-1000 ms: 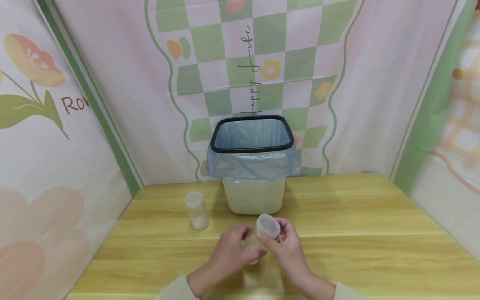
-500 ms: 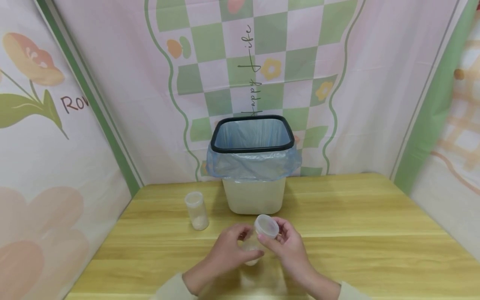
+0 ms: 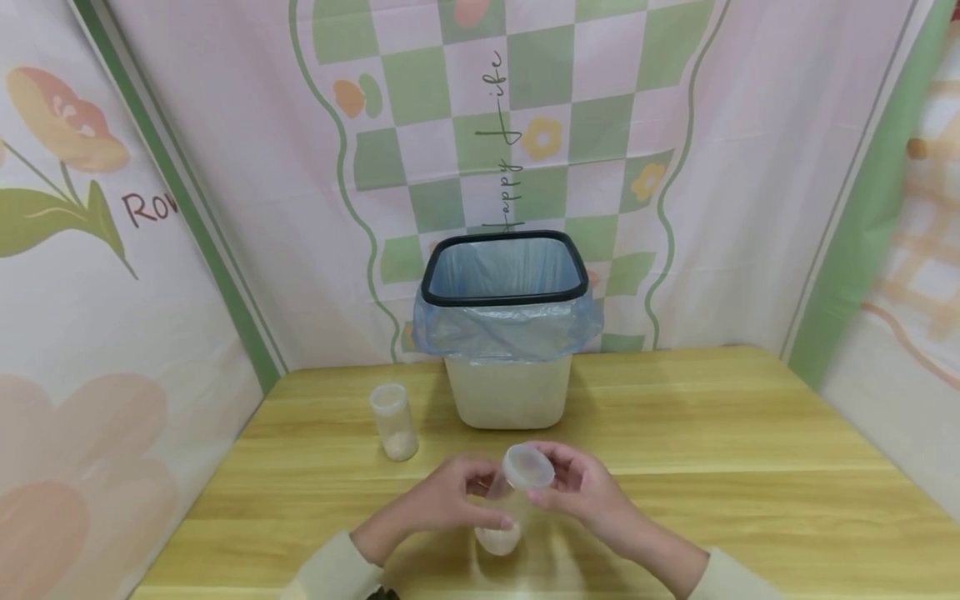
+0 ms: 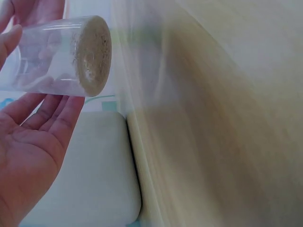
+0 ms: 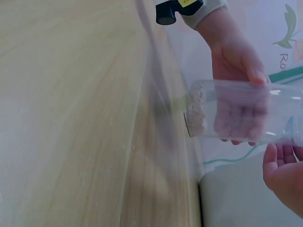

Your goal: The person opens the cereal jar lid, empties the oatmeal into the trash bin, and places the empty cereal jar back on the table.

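Observation:
A clear plastic jar (image 3: 510,502) with a translucent white lid (image 3: 528,467) is held between my hands, leaning slightly to the right at its top. Pale, grainy stuff (image 5: 197,109) fills the bottom of the jar, also visible through its base in the left wrist view. My left hand (image 3: 442,497) grips the jar's body, thumb in front and fingers behind. At the top, my right hand (image 3: 588,498) holds the lid between thumb and fingers. Whether the lid is loose cannot be seen. Another similar jar (image 3: 393,421) stands upright farther left with pale contents at its bottom.
Behind the hands stands a white bin (image 3: 512,392) with a black rim (image 3: 506,300) and a blue liner bag (image 3: 510,332) folded over its sides. Everything rests on a wooden table (image 3: 712,458). Patterned curtains (image 3: 607,75) enclose the back and sides.
Both hands have come a little lower and nearer to me with the jar. The jar's base now shows more clearly below my left thumb. The second jar and bin stayed put.

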`<act>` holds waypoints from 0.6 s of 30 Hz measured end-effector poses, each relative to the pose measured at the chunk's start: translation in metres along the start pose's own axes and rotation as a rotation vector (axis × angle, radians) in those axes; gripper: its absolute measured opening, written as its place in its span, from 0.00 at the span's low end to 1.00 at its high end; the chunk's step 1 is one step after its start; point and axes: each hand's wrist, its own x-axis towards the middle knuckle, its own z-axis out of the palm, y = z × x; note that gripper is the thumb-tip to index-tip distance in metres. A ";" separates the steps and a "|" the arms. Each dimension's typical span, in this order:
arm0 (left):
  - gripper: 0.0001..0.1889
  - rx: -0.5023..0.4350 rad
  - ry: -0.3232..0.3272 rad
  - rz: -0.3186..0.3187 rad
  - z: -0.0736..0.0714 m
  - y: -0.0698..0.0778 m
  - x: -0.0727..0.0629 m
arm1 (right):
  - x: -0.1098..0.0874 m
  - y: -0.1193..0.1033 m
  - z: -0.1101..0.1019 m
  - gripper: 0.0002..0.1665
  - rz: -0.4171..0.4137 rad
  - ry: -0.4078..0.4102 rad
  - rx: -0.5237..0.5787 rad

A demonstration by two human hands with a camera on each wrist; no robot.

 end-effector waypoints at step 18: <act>0.21 0.094 0.235 -0.056 0.012 0.011 0.000 | 0.002 -0.004 0.018 0.41 0.084 0.300 -0.059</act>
